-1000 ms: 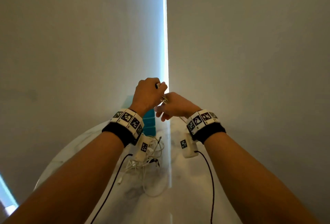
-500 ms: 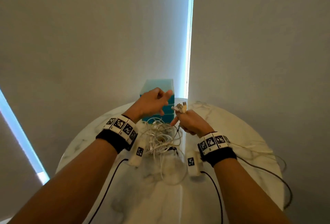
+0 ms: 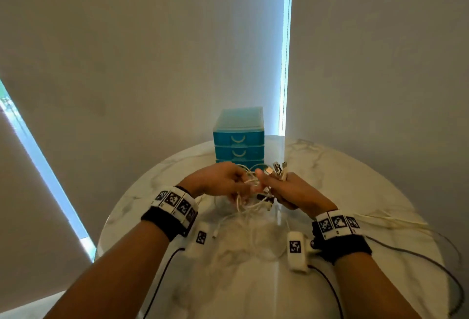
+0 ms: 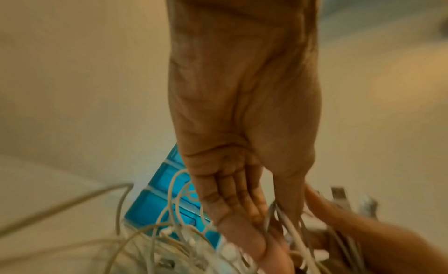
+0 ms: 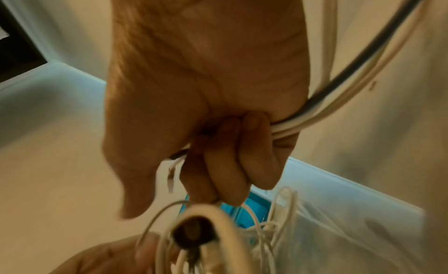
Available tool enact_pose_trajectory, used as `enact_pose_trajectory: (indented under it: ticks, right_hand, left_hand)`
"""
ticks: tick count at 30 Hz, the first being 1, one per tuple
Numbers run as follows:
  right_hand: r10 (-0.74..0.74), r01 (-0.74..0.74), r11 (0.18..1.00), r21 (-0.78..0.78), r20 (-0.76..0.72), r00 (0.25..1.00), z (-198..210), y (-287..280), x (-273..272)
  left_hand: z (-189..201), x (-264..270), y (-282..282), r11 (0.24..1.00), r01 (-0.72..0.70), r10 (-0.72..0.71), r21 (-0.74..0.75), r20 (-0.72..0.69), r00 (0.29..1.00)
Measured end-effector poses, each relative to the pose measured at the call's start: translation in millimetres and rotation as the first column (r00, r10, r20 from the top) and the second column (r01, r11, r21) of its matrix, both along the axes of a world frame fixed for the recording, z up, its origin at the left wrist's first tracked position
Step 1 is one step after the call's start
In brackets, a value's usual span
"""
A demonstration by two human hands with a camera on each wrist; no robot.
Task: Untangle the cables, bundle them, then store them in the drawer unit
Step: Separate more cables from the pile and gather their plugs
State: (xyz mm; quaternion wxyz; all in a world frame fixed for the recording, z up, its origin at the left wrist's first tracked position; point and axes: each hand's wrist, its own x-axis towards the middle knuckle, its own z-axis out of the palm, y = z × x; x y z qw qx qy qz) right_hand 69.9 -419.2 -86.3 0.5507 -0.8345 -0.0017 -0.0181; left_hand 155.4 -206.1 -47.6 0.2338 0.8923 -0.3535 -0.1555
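A tangle of white cables [image 3: 251, 207] hangs between my hands just above the marble table [image 3: 355, 179]. My right hand [image 3: 269, 181] grips a bunch of cables, fingers curled round them [image 5: 286, 128], with several USB plugs [image 3: 278, 167] sticking up from the fist. A dark cable and white ones trail from that hand to the right [image 3: 393, 222]. My left hand [image 3: 243, 186] sits against the right one and pinches white strands [image 4: 278, 216] between thumb and fingers. The blue drawer unit [image 3: 238, 138] stands right behind the hands, with the two drawers in view closed.
The round table's edge curves close at the left [image 3: 121, 207] and right. Loose cable loops [image 3: 264, 250] lie on the marble below my wrists. Black leads [image 3: 330, 290] run back from the wrist cameras. Pale blinds hang behind the drawer unit.
Both hands have come down toward the table. My left hand moved right from near the drawer unit and took hold of strands beside the right hand, which keeps its plugs.
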Motion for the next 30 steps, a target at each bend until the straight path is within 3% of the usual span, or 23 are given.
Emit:
enact_pose_trajectory:
  ticks: [3,6,8,11,14,16,17,19,22,26,30]
  right_hand:
    - [0.068,-0.065,0.995,-0.072,0.047,0.997,-5.3,-3.8,-2.1]
    - [0.017,-0.014,1.0,-0.024,0.105,0.994,-8.5,-11.9,1.1]
    - [-0.099,0.09,0.994,0.065,0.146,0.984,-13.4,-19.4,4.7]
    - [-0.279,0.258,0.957,0.134,0.166,0.946,-21.1,-38.1,11.6]
    - [-0.232,0.225,0.97,0.09,0.071,0.97,-24.9,-48.2,13.0]
    - [-0.144,0.144,0.988,0.047,-0.005,0.99,-25.2,-46.3,10.7]
    - [-0.114,0.115,0.992,0.056,-0.029,0.993,-25.9,-45.7,11.0]
    - [-0.115,0.123,0.982,0.146,-0.06,0.992,-26.0,-45.8,14.1]
    - [-0.209,0.222,0.933,0.282,-0.076,0.975,-23.8,-46.2,16.6]
    - [-0.347,0.335,0.915,0.226,0.016,0.938,-27.1,-44.2,19.9]
    - [-0.371,0.359,0.923,0.141,0.075,0.925,-30.9,-41.9,19.5]
  left_hand:
    - [-9.9,3.6,-9.7,0.913,-0.149,0.106,-0.381,-0.13,0.986]
    - [-15.2,1.0,-14.6,0.857,-0.203,0.093,-0.474,-0.244,0.965]
    - [-13.5,2.8,-9.9,0.809,-0.24,0.082,-0.537,-0.301,0.95]
    - [-6.4,20.9,5.7,0.67,-0.36,0.267,-0.649,-0.242,0.933]
    - [-8.6,54.3,20.3,0.564,-0.441,0.519,-0.698,-0.115,0.847]
    - [-14.9,73.2,22.2,0.593,-0.509,0.58,-0.624,-0.108,0.807]
    - [-19.1,79.7,20.0,0.653,-0.535,0.57,-0.536,-0.117,0.813]
    - [-27.3,85.4,10.2,0.799,-0.512,0.502,-0.315,-0.121,0.857]
    - [-38.4,85.2,-10.4,0.908,-0.4,0.39,-0.128,-0.096,0.916]
    - [-51.2,93.9,-28.8,0.934,-0.356,0.356,0.0,0.006,0.934]
    - [-52.9,94.0,-37.3,0.915,-0.39,0.385,0.106,0.065,0.921]
